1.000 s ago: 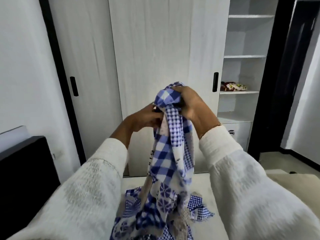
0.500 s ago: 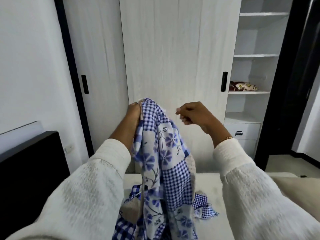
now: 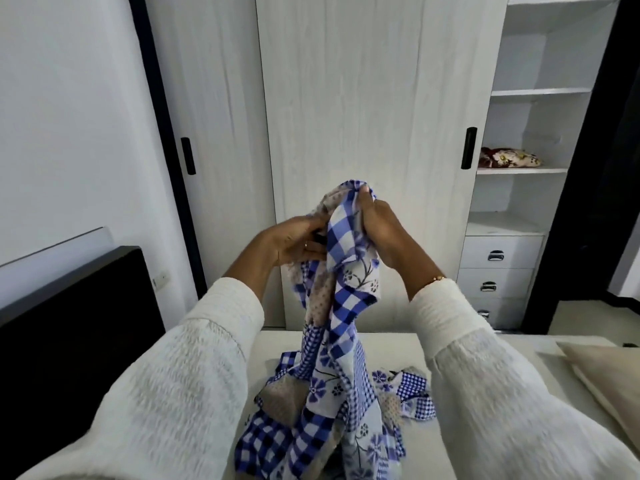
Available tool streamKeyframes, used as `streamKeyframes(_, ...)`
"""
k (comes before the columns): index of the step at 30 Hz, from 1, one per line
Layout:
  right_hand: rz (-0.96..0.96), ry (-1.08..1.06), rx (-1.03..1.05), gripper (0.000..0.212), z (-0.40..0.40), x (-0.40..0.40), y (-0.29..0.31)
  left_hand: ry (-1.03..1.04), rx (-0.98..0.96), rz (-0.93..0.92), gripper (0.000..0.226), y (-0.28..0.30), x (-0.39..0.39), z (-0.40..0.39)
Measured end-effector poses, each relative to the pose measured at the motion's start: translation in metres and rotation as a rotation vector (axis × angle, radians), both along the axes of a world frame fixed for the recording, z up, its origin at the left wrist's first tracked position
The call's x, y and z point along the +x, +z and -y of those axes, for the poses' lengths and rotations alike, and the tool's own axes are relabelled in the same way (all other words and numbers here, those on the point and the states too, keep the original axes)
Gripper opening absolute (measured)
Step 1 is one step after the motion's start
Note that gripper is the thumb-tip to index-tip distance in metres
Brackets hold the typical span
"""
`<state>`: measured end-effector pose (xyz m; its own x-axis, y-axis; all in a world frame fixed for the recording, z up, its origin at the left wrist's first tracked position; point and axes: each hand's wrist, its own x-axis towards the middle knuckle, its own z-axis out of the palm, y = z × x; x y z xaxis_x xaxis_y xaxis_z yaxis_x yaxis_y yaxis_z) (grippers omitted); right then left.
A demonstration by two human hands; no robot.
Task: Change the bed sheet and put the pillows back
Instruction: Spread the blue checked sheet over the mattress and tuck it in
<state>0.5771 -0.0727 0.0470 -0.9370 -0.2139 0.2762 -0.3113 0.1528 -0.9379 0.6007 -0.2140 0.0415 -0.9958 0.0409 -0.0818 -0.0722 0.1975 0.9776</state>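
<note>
L hand (image 3: pixel 294 242) grips bed sheet (image 3: pixel 341 306) | R hand (image 3: pixel 381 233) clutches top bunch | rest trails on mattress (image 3: pixel 433 445)

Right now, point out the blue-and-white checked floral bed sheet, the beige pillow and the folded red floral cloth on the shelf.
blue-and-white checked floral bed sheet (image 3: pixel 341 327): head view, on the hanging middle fold.
beige pillow (image 3: pixel 609 379): head view, on its top face.
folded red floral cloth (image 3: pixel 509 157): head view, on its patterned front.
</note>
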Motion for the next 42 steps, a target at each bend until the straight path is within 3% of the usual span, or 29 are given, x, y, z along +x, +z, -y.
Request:
streamKeyframes(3, 0.204, 0.132, -0.161, 0.058, 0.009, 0.008, -0.008, -0.058, -0.12, 0.13, 0.073, 0.003, 0.007, -0.007)
streamKeyframes(5, 0.3, 0.179, -0.258, 0.059, 0.014, 0.008, -0.019, 0.01, -0.414, 0.138, 0.068, 0.002, 0.002, -0.005)
streamKeyframes(7, 0.361, 0.194, -0.334, 0.057, 0.015, 0.01, -0.029, 0.134, -0.835, -0.026, 0.05, 0.001, -0.007, 0.003)
streamKeyframes(8, 0.369, 0.183, -0.321, 0.052, 0.016, 0.011, -0.033, 0.22, -0.94, -0.14, 0.044, -0.001, -0.012, 0.006)
streamKeyframes(9, 0.363, 0.166, -0.255, 0.047, 0.016, 0.012, -0.038, 0.298, -0.934, -0.225, 0.042, -0.002, -0.017, 0.01)
streamKeyframes(12, 0.321, 0.242, 0.212, 0.033, 0.008, 0.024, -0.048, 0.491, -0.512, -0.311, 0.037, 0.0, -0.024, 0.014)
streamKeyframes(14, 0.319, 0.325, 0.547, 0.028, 0.005, 0.027, -0.051, 0.513, -0.483, -0.343, 0.036, 0.006, -0.027, 0.012)
streamKeyframes(16, 0.14, 0.179, 0.672, 0.025, 0.006, 0.012, -0.055, 0.323, -0.557, -0.362, 0.03, 0.011, -0.026, 0.007)
streamKeyframes(18, -0.125, 0.006, 0.411, 0.039, 0.008, 0.006, -0.053, 0.05, -0.587, -0.347, 0.019, 0.015, -0.017, 0.002)
streamKeyframes(20, -0.2, 0.097, 0.136, 0.058, 0.009, 0.003, -0.049, -0.061, -0.651, -0.408, 0.018, 0.017, -0.015, 0.004)
streamKeyframes(22, -0.154, 0.185, 0.064, 0.039, 0.009, 0.005, -0.045, -0.044, -0.772, -0.512, 0.029, 0.021, -0.015, 0.012)
streamKeyframes(24, -0.129, 0.136, 0.015, 0.011, 0.007, 0.004, -0.047, 0.013, -0.964, -0.592, 0.037, 0.023, -0.016, 0.023)
streamKeyframes(25, -0.116, 0.127, -0.026, 0.007, 0.007, 0.0, -0.048, 0.059, -1.072, -0.623, 0.036, 0.025, -0.016, 0.028)
streamKeyframes(28, 0.113, 0.316, -0.166, 0.015, 0.005, -0.005, -0.051, 0.25, -1.327, -0.727, 0.034, 0.025, -0.012, 0.036)
streamKeyframes(30, 0.287, 0.438, -0.244, 0.03, -0.001, -0.009, -0.055, 0.397, -1.37, -0.782, 0.03, 0.026, -0.011, 0.044)
streamKeyframes(32, 0.367, 0.52, -0.266, 0.037, -0.011, -0.015, -0.06, 0.588, -1.351, -0.73, 0.028, 0.03, -0.009, 0.059)
streamKeyframes(34, 0.365, 0.526, -0.146, 0.036, -0.022, -0.022, -0.069, 0.8, -1.217, -0.646, 0.028, 0.037, -0.007, 0.078)
streamKeyframes(36, 0.3, 0.416, 0.187, 0.037, -0.034, -0.026, -0.074, 1.074, -0.928, -0.517, 0.031, 0.041, -0.006, 0.104)
streamKeyframes(38, 0.255, 0.284, 0.568, 0.041, -0.046, -0.029, -0.081, 1.255, -0.489, -0.402, 0.036, 0.042, -0.005, 0.133)
streamKeyframes(40, 0.242, 0.228, 0.832, 0.039, -0.059, -0.042, -0.093, 1.295, -0.112, -0.333, 0.038, 0.038, 0.0, 0.154)
streamKeyframes(42, 0.182, 0.103, 1.018, 0.041, -0.07, -0.051, -0.107, 1.309, 0.034, -0.332, 0.035, 0.034, 0.0, 0.161)
